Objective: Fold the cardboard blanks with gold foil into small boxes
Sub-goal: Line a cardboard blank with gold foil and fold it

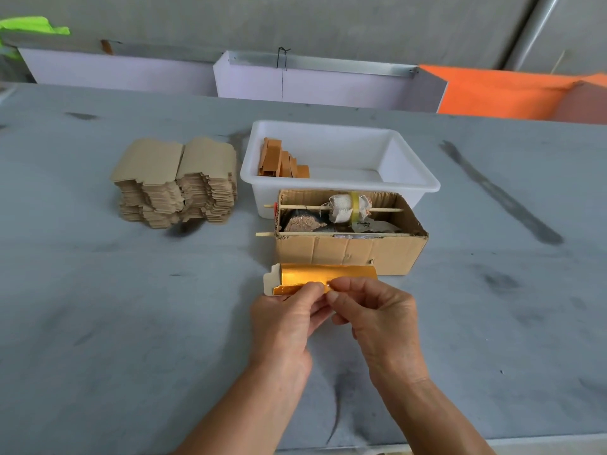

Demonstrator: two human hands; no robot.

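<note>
You are facing a grey, dark-smudged worktable (131, 307) | pale lilac boards (124, 73) are leaning behind it | an orange panel (492, 93) is standing rightward | a grey concrete wall (295, 24) is backing everything.

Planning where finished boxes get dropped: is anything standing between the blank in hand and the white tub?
Yes. The open cardboard box, with sticks across it, sits directly between the gold-foil blank and the white tub.

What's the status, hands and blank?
Left hand and right hand both pinch the gold foil blank, part-folded. Brown blank stack waiting far left. Cardboard box just beyond the blank, not blocking.
</note>
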